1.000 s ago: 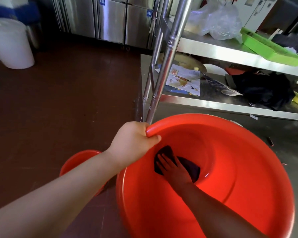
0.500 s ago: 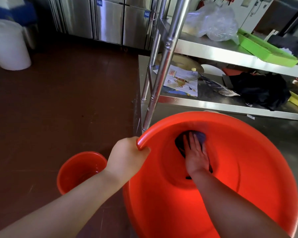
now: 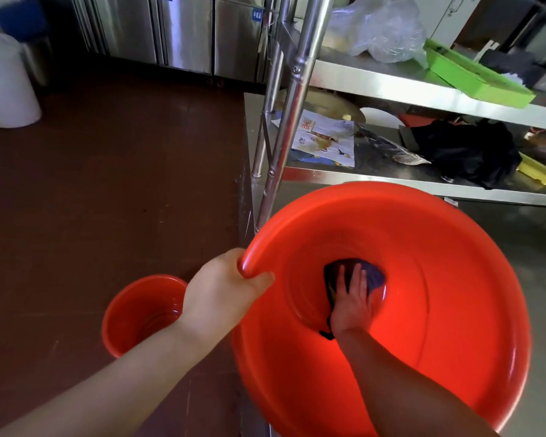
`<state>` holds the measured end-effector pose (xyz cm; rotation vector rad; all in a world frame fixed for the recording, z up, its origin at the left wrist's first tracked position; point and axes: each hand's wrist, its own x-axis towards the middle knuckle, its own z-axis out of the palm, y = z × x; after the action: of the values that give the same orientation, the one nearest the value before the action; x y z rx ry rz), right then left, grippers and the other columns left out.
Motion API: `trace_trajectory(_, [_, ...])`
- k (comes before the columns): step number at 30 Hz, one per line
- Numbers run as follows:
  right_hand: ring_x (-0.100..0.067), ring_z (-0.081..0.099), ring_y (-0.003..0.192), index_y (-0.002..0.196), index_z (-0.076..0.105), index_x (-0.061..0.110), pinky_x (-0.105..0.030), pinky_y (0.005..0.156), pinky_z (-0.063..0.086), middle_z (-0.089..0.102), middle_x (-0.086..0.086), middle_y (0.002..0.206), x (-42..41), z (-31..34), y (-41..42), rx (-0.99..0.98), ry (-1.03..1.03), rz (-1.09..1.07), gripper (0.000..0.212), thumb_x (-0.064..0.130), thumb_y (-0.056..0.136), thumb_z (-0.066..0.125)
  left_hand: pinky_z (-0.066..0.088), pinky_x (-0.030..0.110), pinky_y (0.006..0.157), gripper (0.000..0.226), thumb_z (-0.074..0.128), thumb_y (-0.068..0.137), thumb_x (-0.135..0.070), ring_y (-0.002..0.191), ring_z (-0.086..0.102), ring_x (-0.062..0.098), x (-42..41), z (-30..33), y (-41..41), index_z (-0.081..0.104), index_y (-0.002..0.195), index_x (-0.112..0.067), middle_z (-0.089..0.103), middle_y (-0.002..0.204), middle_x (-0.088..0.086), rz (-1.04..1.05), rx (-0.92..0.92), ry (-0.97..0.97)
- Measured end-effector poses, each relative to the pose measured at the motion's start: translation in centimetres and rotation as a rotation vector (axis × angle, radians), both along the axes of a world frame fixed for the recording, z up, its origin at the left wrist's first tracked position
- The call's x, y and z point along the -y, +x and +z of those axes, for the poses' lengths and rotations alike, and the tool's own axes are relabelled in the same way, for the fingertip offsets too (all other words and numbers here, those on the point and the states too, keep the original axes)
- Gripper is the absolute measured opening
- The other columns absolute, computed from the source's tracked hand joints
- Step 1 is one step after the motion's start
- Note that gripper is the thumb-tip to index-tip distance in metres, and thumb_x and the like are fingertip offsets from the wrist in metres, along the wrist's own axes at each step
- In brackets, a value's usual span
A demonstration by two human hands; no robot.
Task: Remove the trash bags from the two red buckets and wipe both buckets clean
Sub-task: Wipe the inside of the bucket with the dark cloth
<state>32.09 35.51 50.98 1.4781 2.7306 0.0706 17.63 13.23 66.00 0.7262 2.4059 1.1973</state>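
The left hand (image 3: pixel 224 290) has its grip curled round the rim of the large red bucket (image 3: pixel 438 310), tilted toward the camera. Inside, the right hand (image 3: pixel 352 305) presses flat — fingers straight — on a dark cloth (image 3: pixel 374 274) at the bottom. A smaller red bucket (image 3: pixel 139 313) stands on the floor (image 3: pixel 108 184) just left.
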Motion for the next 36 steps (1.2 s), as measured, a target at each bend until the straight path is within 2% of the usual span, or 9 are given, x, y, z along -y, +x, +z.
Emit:
trace_trajectory(4, [-0.031,-0.009,0.145,0.146,-0.015,0.023,-0.048,0.115,0.003,-0.014,-0.014,0.157,0.9,-0.5,0.1,0.17,-0.051,0.286,0.094,0.024,0.087,0.058,0.037,0.024,0.061,0.029,0.063,0.072,-0.048,0.08,0.056,0.007,-2.4,2.5,-0.2,0.058,0.098,-0.035,0.054,0.084,-0.017,-0.126,-0.31,0.016])
trace_trajectory(7, [-0.035,0.009,0.145,0.15,0.008,0.02,-0.054,0.113,0.011,0.002,-0.016,0.157,1.8,-0.9,-0.6,0.187,0.068,0.46,0.077,0.02,0.09,0.055,0.031,0.023,0.054,0.024,0.058,0.075,-0.046,0.073,0.05,0.01,-5.1,4.2,-0.6,0.057,0.095,-0.034,0.048,0.079,-0.016,-0.19,-0.404,0.023])
trace_trajectory(10, [-0.032,0.003,0.145,0.151,0.007,0.021,-0.053,0.114,0.004,-0.007,-0.012,0.156,2.1,-1.5,-1.0,0.292,0.02,0.594,0.067,0.023,0.096,0.044,0.029,0.025,0.053,0.019,0.055,0.082,-0.046,0.065,0.042,0.011,-6.8,4.8,-1.2,0.051,0.081,-0.028,0.044,0.067,-0.012,-0.252,-0.477,-0.084])
trace_trajectory(13, [-0.023,0.033,0.138,0.143,0.038,0.027,-0.048,0.107,0.032,0.032,-0.006,0.152,2.1,-1.2,-1.6,0.331,0.072,0.616,0.067,0.037,0.082,0.066,0.034,0.028,0.059,0.031,0.057,0.086,-0.038,0.064,0.046,0.015,-6.8,4.3,-1.9,0.04,0.064,-0.026,0.044,0.063,-0.009,-0.286,-0.379,-0.093])
trace_trajectory(16, [-0.024,0.0,0.146,0.151,0.007,0.023,-0.05,0.115,0.009,-0.002,-0.007,0.159,0.3,-0.7,-3.5,0.337,0.122,0.716,0.064,0.028,0.097,0.041,0.037,0.028,0.06,0.025,0.059,0.084,-0.032,0.067,0.053,0.02,-6.2,4.0,-2.6,0.048,0.065,-0.021,0.051,0.065,-0.005,-0.292,-0.342,-0.081])
trace_trajectory(19, [-0.023,-0.013,0.145,0.15,-0.012,0.018,-0.048,0.116,0.0,-0.017,-0.006,0.158,-1.8,1.4,-6.5,0.335,0.143,0.579,0.063,0.016,0.1,0.027,0.041,0.03,0.059,0.018,0.059,0.083,-0.028,0.072,0.059,0.026,-5.5,3.6,-2.6,0.059,0.076,-0.011,0.058,0.069,0.002,-0.272,-0.344,-0.058])
trace_trajectory(25, [-0.022,-0.005,0.146,0.149,-0.014,0.016,-0.047,0.117,-0.003,-0.01,-0.01,0.159,-4.6,3.0,-4.0,0.216,0.237,0.316,0.068,0.017,0.096,0.029,0.042,0.031,0.056,0.016,0.058,0.083,-0.029,0.067,0.058,0.024,-3.5,2.5,-2.3,0.059,0.075,-0.015,0.058,0.066,-0.001,-0.152,-0.349,-0.048])
trace_trajectory(31, [-0.028,0.001,0.146,0.149,-0.013,0.016,-0.046,0.114,0.013,-0.015,-0.021,0.156,-2.5,0.4,0.0,0.127,0.099,-0.028,0.065,0.013,0.097,0.027,0.049,0.034,0.062,0.017,0.06,0.084,-0.032,0.072,0.061,0.024,-2.9,2.1,-1.7,0.063,0.085,-0.015,0.063,0.072,0.001,-0.098,-0.348,0.018])
trace_trajectory(36, [-0.044,0.01,0.141,0.147,-0.009,0.0,-0.043,0.113,0.02,-0.004,-0.039,0.149,2.0,-0.6,-1.2,0.069,-0.207,-0.328,0.064,0.008,0.098,0.03,0.05,0.036,0.068,0.021,0.061,0.085,-0.033,0.079,0.063,0.026,-2.8,1.9,-0.7,0.066,0.092,-0.014,0.067,0.079,0.004,-0.084,-0.369,0.09])
